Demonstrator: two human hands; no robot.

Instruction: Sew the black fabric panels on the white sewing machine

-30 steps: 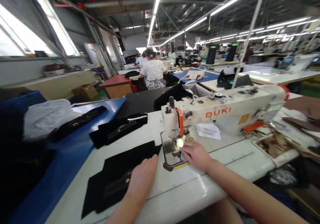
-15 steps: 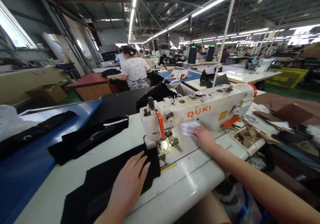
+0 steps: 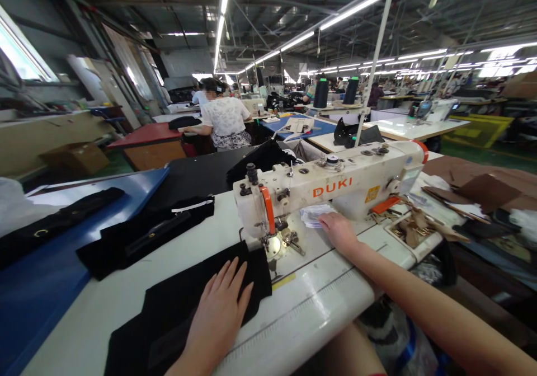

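Note:
My left hand lies flat on a black fabric piece, fingers stretched out and slightly spread. That piece rests on the white table, its right end just left of and in front of the sewing machine's needle area. Under the arm of the white sewing machine, a small stack of white printed labels lies on the machine bed. My right hand is at the stack's right edge, with fingers bent and pressed together on the labels. The fingertips are partly hidden, so how many labels they pinch cannot be seen.
Another black piece with a white strip lies at the left, beside a blue surface. A tray of small metal parts sits to the right. A person in a white top works ahead. A thread stand pole rises behind the machine.
The black fabric's right end has shifted very slightly right under my left hand, whose fingers are a little more spread. My right hand stays at the labels.

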